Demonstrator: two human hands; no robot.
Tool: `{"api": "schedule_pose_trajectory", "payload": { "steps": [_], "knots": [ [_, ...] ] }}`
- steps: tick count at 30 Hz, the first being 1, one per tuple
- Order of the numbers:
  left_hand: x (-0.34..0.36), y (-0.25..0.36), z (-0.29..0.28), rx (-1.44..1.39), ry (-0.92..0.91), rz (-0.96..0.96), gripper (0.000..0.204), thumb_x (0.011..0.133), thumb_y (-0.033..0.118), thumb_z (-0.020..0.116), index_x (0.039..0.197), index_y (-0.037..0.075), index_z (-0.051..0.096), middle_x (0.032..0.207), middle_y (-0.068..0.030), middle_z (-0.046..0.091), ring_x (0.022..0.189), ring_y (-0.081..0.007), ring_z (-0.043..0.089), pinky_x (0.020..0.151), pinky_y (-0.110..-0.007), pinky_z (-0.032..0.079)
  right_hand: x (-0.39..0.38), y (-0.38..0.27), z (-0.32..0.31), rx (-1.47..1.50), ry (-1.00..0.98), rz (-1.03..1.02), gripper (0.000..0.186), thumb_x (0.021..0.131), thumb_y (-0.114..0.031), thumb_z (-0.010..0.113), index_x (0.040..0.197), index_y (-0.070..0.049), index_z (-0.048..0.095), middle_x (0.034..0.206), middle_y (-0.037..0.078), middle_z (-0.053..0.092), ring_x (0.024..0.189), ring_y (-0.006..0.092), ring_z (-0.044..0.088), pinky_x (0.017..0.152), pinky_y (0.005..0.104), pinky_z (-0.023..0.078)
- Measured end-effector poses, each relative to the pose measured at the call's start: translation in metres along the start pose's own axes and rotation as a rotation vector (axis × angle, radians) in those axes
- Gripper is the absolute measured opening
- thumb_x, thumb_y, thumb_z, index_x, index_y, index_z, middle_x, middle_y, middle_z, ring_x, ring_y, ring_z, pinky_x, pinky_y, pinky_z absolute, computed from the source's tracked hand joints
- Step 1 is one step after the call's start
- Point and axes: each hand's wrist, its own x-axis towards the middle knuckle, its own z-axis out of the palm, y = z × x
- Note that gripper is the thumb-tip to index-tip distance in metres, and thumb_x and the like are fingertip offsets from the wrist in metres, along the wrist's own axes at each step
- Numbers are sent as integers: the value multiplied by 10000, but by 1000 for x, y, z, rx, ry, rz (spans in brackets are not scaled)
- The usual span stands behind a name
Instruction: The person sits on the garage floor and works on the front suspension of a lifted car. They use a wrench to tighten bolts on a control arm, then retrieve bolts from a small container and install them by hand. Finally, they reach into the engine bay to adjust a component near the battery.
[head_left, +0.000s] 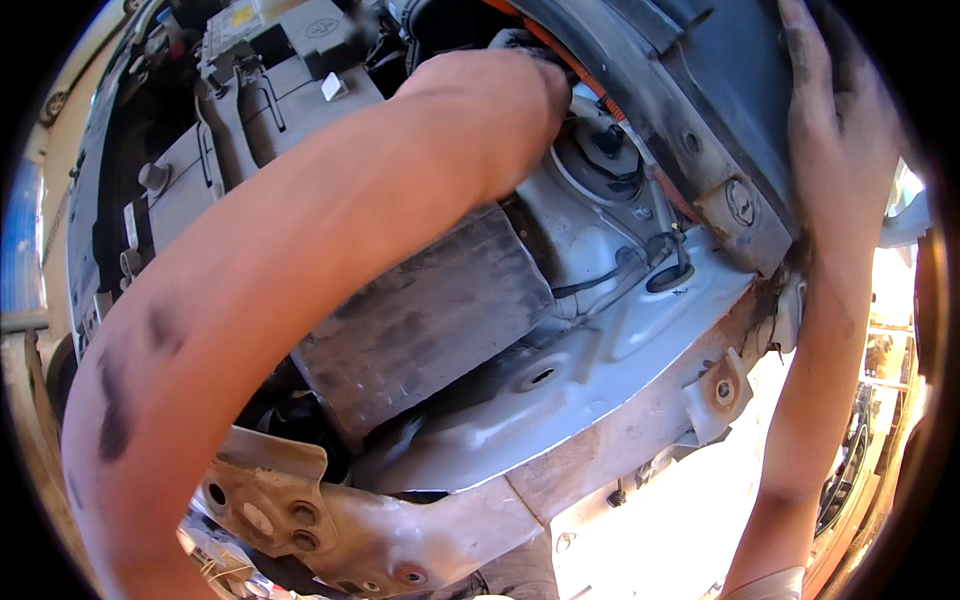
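Observation:
My left arm crosses an opened car engine bay, and my left hand is down at its far side, beside an orange strip along the inner edge of the dark fender. The wrist hides most of that hand's fingers; whatever they touch is out of sight. Close by is the round strut mount with a dark centre. On the right, my right hand lies against the fender's outer side with its fingers stretched out, somewhat blurred. Dark smudges mark the left forearm.
Beneath my left arm sits a scuffed grey metal box. A pale inner body panel borders it, edged by a worn front crossmember. Grey covers and a black-lidded box fill the upper left. A bracket juts from the front edge.

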Motion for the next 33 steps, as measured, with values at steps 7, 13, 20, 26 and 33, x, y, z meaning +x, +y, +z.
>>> {"api": "schedule_pose_trajectory", "payload": {
  "steps": [7, 13, 20, 26, 33],
  "knots": [
    [-130, -26, -13, 6, 265, 110, 306, 777, 19, 602, 1079, 47, 643, 1270, -187, 527, 1212, -361, 507, 1014, -468, 419, -12, -10, -8, -80, 23, -72, 287, 957, -204, 603, 1126, 22, 656, 967, 173, 697, 851, 213, 679, 769, 283, 512],
    [-288, -55, -38, -264, 84, -182, 366, 937, 270, 563, 1227, 54, 621, 1335, -250, 494, 1227, -422, 478, 989, -468, 426, 2, -36, -16, 198, -92, 271, 333, 983, -231, 556, 1205, 10, 613, 1058, 147, 662, 950, 205, 632, 874, 299, 477],
    [-328, -36, 16, -442, 117, -291, 597, 928, 532, 490, 1324, 87, 523, 1351, -258, 484, 1236, -444, 458, 1054, -600, 267, -7, -35, -12, 253, -95, 363, 259, 1000, -169, 490, 1081, 53, 597, 836, 44, 576, 726, 96, 479, 671, 221, 396],
    [-334, -33, 33, -276, 252, -312, 640, 974, 584, 305, 1235, 75, 592, 1254, -201, 583, 1218, -378, 501, 1047, -577, 307, -6, -35, -14, 133, -75, 371, 317, 998, -243, 483, 1071, 46, 589, 862, 45, 565, 723, 104, 448, 644, 233, 354],
    [-337, -31, 27, -251, 156, -381, 429, 1000, 417, 403, 1188, 94, 613, 1236, -193, 591, 1220, -370, 502, 1022, -607, 327, -13, -35, -11, 111, -9, 421, 342, 999, -258, 465, 1063, 62, 568, 859, 49, 539, 733, 109, 446, 654, 233, 345]
  ]
}}
